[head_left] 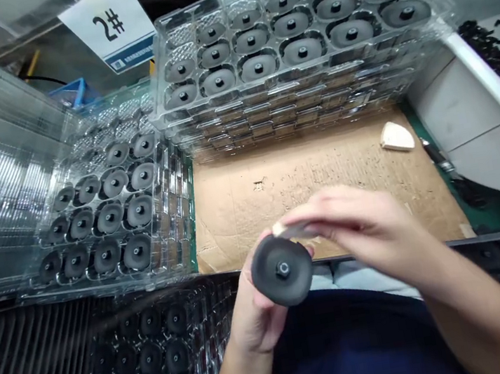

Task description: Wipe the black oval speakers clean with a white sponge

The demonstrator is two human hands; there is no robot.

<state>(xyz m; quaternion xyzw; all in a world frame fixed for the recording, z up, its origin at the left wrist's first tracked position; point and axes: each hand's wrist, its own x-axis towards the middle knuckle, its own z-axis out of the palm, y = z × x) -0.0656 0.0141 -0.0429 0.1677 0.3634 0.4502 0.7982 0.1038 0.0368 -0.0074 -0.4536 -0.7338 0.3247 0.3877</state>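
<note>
Dark navy shirt [351, 349] filled the foreground below both hands. The left hand [253, 315] was closed around a black moulded disc [268, 277] from behind, with its metal centre insert [284, 269] facing up. The right hand [364, 231] lay just beyond and to the right of the disc, its blurred fingers [318, 217] over a pale strip [289, 228] at the disc's upper rim; whether they gripped it could not be told. Beyond the right hand, a cardboard sheet [318, 188] bore a pale wedge [396, 137]. Further out stood stacked clear trays [295, 114] of similar discs, with another tray [174, 194] left of them. Work appeared centred on the rim; reaching more of it would call for turning the disc within the left hand.
</note>
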